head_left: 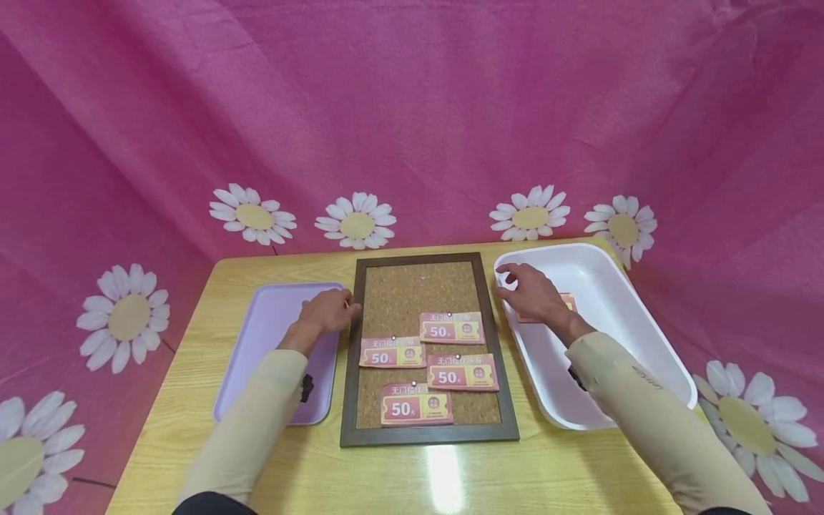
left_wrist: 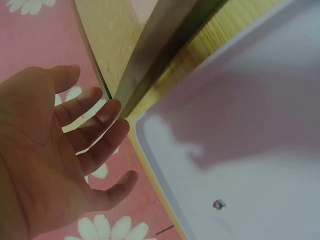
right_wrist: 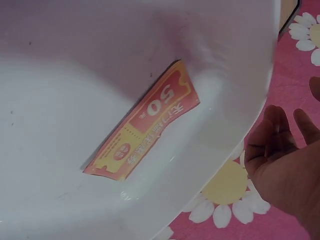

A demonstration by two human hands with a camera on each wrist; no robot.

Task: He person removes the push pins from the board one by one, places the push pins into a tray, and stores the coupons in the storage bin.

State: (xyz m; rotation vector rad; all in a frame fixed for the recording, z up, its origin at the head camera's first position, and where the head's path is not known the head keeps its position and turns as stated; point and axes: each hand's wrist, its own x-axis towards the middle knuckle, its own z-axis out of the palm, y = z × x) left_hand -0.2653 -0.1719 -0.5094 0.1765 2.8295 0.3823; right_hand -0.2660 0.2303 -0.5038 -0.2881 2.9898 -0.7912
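A framed cork board [head_left: 393, 293] bears several pink-and-yellow coupons [head_left: 417, 405], each with a pin at its top edge. My left hand [head_left: 327, 312] is at the board's left frame, above the lilac tray; in the left wrist view that hand [left_wrist: 60, 145] has relaxed, spread fingers and holds nothing. Over the left rim of the white tub is my right hand [head_left: 533, 292], fingers loosely bent with nothing visible in them. A coupon [right_wrist: 145, 125] lies on the tub's bottom, partly hidden by my right arm in the head view.
The lilac tray [head_left: 267, 315] lies left of the board, with a small shiny object [left_wrist: 219, 204] in it. The white tub [head_left: 650, 343] stands at the right on the wooden table [head_left: 386, 479]. A pink cloth [head_left: 412, 129] with daisies hangs behind and at both sides.
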